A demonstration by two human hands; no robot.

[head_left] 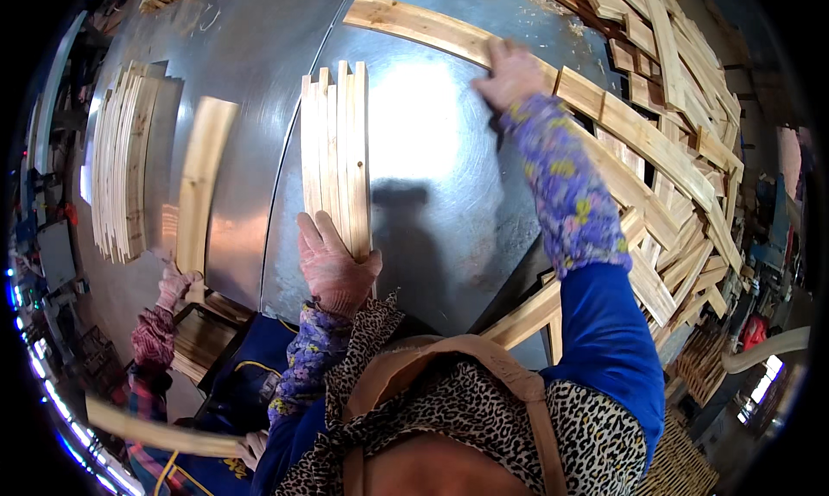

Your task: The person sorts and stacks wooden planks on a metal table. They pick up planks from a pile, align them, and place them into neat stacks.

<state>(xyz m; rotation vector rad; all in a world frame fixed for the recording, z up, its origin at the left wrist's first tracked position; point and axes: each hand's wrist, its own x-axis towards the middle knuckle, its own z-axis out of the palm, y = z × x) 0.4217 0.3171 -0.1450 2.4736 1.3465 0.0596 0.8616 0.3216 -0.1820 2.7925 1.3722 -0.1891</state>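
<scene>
Several narrow wooden slats (332, 142) stand on edge side by side on the metal table. My left hand (339, 267), in a pale pinkish glove, is closed over their near end, with the thumb on the right side and fingers on top. Out to the upper right, my right hand (515, 75) grips a long wooden board (423, 28) from above, its thumb at the board's near edge. That board lies flat, running from the table's far side toward the heap at right. The underside of this grip is hidden.
A large heap of wooden boards (682, 164) fills the right side. On the left of the metal table (259, 56) stands a row of slats (129, 164). A co-worker's gloved hand (177, 284) touches a single board (205, 181); the other holds another board (164, 429).
</scene>
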